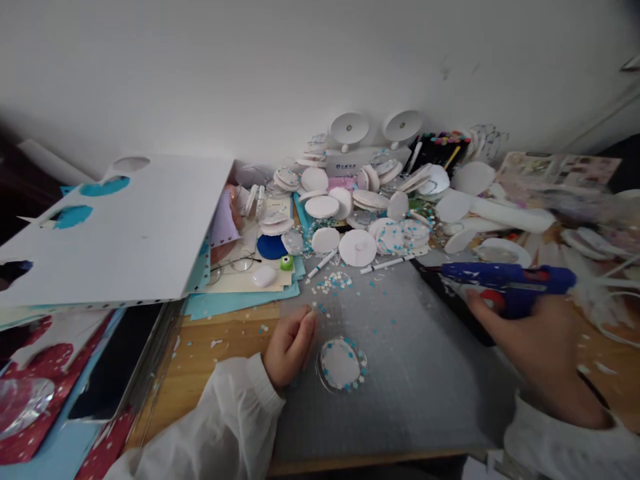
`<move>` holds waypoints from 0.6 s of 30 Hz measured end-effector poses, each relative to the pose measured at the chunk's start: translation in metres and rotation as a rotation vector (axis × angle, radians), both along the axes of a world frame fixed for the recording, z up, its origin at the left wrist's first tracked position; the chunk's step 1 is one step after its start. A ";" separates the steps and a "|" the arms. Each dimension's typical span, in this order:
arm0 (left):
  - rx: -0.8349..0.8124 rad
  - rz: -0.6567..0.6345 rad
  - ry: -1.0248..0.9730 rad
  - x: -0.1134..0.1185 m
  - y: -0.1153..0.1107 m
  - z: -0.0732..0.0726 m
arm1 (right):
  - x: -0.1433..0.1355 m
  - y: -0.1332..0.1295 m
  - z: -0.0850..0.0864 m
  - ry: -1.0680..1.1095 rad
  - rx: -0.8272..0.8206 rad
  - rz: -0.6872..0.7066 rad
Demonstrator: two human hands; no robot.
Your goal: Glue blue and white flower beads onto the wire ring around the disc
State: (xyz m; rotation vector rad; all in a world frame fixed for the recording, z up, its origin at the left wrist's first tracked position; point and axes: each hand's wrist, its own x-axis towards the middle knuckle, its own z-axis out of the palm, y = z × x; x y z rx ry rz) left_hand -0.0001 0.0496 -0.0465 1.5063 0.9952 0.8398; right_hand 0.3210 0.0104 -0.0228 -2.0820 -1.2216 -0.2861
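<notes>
In my right hand (545,353) is a blue hot glue gun (515,283), its nozzle pointing left over the right side of the grey mat (410,373). That hand is slightly blurred. My left hand (291,343) rests at the mat's left edge with its fingers curled closed; whether anything sits inside them is hidden. Just right of it lies a round white disc (343,363) in a clear rim, ringed with small blue and white pieces. A small scatter of blue and white pieces (333,283) lies on the mat beyond my left hand.
Many white discs (357,247) are heaped along the wall. White pens (387,265), eyeglasses (241,262) and a white oval case (264,275) lie near them. A large white board (145,233) with cut holes covers the left side, above a dark tablet-like slab (117,363). A black object (455,303) lies beneath the glue gun.
</notes>
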 end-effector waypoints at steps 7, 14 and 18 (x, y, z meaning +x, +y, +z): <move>-0.042 -0.034 0.024 -0.001 0.001 0.003 | -0.073 0.035 -0.017 0.113 0.071 0.306; -0.059 -0.118 0.045 -0.002 0.001 0.003 | -0.087 0.023 -0.039 0.064 -0.008 0.468; -0.083 -0.132 0.051 -0.004 0.001 0.003 | -0.089 0.022 -0.030 0.075 -0.017 0.479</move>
